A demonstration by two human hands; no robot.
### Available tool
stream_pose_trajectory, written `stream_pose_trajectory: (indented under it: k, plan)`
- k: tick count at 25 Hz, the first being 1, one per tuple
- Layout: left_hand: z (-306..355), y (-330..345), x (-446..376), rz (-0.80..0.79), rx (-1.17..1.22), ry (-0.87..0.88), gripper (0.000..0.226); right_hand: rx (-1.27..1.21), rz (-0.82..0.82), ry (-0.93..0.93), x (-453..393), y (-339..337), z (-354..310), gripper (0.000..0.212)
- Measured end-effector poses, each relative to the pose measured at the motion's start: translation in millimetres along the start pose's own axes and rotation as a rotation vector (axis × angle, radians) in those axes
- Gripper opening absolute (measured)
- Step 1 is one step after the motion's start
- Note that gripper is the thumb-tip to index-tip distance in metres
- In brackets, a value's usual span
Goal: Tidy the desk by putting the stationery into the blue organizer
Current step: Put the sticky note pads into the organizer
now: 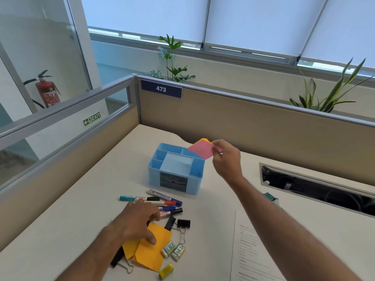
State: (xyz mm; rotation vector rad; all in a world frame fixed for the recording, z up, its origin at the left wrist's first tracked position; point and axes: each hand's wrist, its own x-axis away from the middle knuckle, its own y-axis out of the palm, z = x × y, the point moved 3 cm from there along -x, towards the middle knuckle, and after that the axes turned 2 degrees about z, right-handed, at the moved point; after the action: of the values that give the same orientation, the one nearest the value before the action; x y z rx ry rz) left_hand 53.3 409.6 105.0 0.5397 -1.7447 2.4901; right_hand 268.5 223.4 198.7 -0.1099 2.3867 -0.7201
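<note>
Pink-topped sticky notes [202, 149] hover over the far right corner of the blue organizer [176, 168], pinched by one edge in the right hand [224, 157].

Held so lightly, the pad could slip or fan open beside the organizer; nearer than it, the left hand [140, 222] presses loose orange sheets [151, 248], fingers spread, close to markers [162, 201] that could roll.

Two bare forearms, no sleeves, left grip [140, 222], right grip [226, 159]

Bright window daylight, soft shadows, wide-angle warping.
</note>
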Motion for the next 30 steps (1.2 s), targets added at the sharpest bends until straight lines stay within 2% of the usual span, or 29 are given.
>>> stream_pose_trajectory:
  k: [3,7,13,15,18,21,24,26,28,30]
  plan:
    - [1.9,6.2,-4.4,0.001,-0.143,0.026,0.049,0.103,-0.044,-0.015,-18.2,13.5,7.7,0.022]
    - [-1.4,11.8,-8.7,-0.006,-0.181,0.036,0.048,0.215,-0.13,-0.022,-25.4,36.3,16.1,0.027]
    - [-3.4,7.8,-10.1,0.076,0.061,0.011,0.024,0.327,-0.319,0.085,-19.3,62.5,33.7,0.044]
    - [-5.2,4.9,-9.4,0.09,0.181,-0.026,0.02,0.308,-0.328,0.114,-13.0,62.8,35.5,0.042]
    - [-4.4,-5.4,-7.2,0.131,0.313,-0.056,0.016,0.216,-0.247,0.101,-2.3,56.5,30.7,0.033]
    - [1.0,-25.0,-4.4,0.216,0.439,-0.02,0.017,0.019,-0.133,0.045,15.0,49.0,19.4,0.023]
    - [1.6,-45.7,-5.0,0.405,0.634,-0.007,0.02,-0.228,-0.112,0.069,38.4,46.0,2.4,0.016]
    - [0.6,-53.6,-5.8,0.556,0.831,-0.012,0.024,-0.371,-0.207,0.144,54.7,48.2,-8.5,0.02]
    - [1.9,-55.4,-7.7,0.655,1.021,-0.032,0.033,-0.47,-0.373,0.232,67.2,54.7,-13.1,0.031]
    - [5.5,-53.1,-10.3,0.712,1.172,-0.069,0.028,-0.554,-0.499,0.304,76.0,60.9,-13.4,0.037]
